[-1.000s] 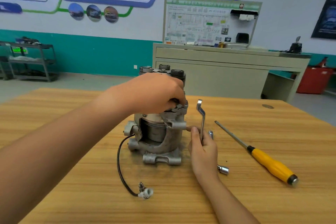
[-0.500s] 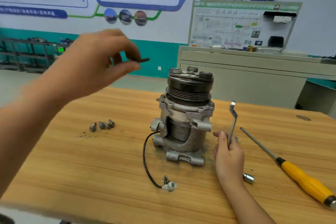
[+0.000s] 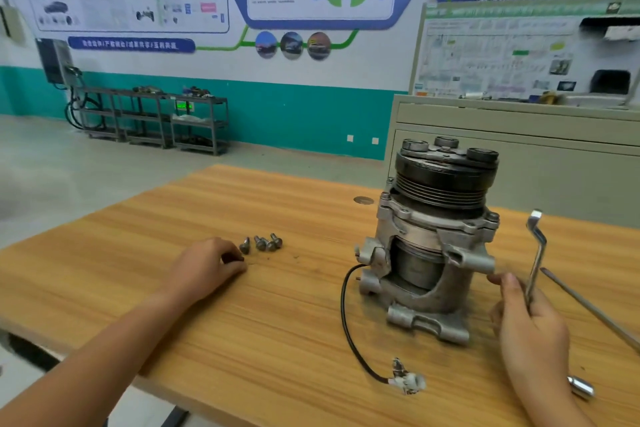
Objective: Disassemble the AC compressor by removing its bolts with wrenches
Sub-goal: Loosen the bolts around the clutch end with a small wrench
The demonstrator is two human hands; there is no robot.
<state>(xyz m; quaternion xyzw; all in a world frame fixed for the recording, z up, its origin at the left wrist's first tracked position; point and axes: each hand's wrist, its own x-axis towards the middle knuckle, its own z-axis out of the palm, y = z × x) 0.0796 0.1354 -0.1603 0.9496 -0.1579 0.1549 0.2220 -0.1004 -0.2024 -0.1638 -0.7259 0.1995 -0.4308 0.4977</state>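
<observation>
1. Nearest, a chrome socket (image 3: 581,387) lies by the right wrist, and a white connector (image 3: 408,382) ends the black cable (image 3: 346,315).
2. Right hand (image 3: 530,319): grip closed round the bent wrench (image 3: 536,253), held upright just beside the compressor. A screwdriver shaft (image 3: 588,305) lies to its right.
3. The AC compressor (image 3: 436,239) stands upright on the tabletop (image 3: 277,322), pulley on top.
4. Left hand (image 3: 207,263) rests by the loose bolts (image 3: 262,243), fingers curled. Can't tell whether its grip holds one.
5. Beyond: grey cabinet (image 3: 519,135), metal rack (image 3: 152,118).
</observation>
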